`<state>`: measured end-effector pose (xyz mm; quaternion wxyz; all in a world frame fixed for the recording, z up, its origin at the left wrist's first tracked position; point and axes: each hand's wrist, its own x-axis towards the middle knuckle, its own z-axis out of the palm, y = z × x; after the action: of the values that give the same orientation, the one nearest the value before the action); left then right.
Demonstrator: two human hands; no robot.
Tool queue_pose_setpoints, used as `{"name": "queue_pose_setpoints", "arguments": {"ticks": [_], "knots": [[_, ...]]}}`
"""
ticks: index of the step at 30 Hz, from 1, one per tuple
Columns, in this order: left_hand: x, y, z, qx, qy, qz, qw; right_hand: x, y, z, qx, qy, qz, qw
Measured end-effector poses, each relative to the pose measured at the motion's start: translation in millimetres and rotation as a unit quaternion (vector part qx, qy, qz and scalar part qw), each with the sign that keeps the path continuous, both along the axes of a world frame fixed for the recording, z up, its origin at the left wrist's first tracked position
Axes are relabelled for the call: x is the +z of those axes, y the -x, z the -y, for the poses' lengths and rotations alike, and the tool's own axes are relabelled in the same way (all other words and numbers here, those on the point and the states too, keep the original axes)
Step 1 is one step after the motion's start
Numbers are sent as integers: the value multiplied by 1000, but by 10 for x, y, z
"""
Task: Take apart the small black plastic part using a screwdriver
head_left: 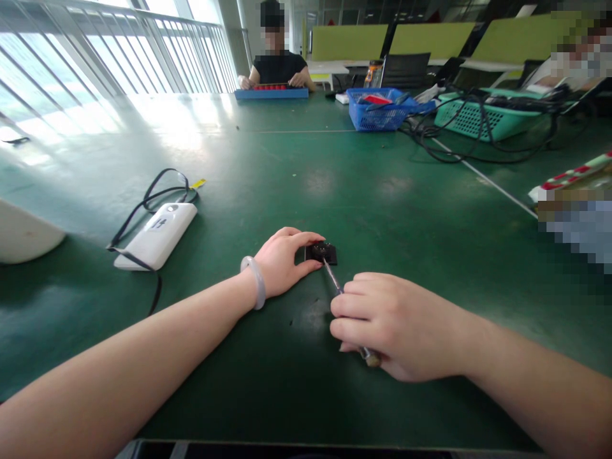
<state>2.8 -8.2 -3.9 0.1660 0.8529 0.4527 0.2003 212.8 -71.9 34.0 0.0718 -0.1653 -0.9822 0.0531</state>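
A small black part [321, 250], flat and squarish with a rounded raised middle, lies on the green table. My left hand [287, 258], with a pale bangle at the wrist, pinches its raised middle between thumb and forefinger. My right hand [389, 325] is closed around a slim screwdriver [333, 278] with a thin metal shaft and a tan end cap. Its tip meets the black part near my left thumb. Most of the screwdriver's handle is hidden behind my fingers, and fine detail on the part is too small to make out.
A white power bank [160, 236] with a black cable lies to the left, near a white rounded object [26, 233]. Blue [356, 115] and teal [497, 127] baskets with cables stand at the back right. A person [280, 70] sits across the green table [268, 172].
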Motion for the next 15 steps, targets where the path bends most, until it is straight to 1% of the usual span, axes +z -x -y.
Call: {"name": "queue_pose_setpoints", "arguments": {"ticks": [2,4,8,10,12,14,15], "knots": [[2,5,-1,-1,1,0,1000,-20,-14,-21,-12,2,-28,1000],[2,8,-2,-1,1,0,1000,-36,-27,-45,-25,9,-79,997],[1,7,0,-1,6,-2,1000,-43,-69,-114,-58,42,-201,977],[0,5,4,1,10,-5,1000,-41,-98,-149,-96,37,-255,962],[-1,4,9,2,9,-6,1000,-42,-125,-174,-149,18,-296,943],[-3,5,11,2,5,-5,1000,-47,-143,-187,-190,10,-314,930],[-4,6,11,2,3,-5,1000,-50,-146,-191,-200,17,-313,928]]}}
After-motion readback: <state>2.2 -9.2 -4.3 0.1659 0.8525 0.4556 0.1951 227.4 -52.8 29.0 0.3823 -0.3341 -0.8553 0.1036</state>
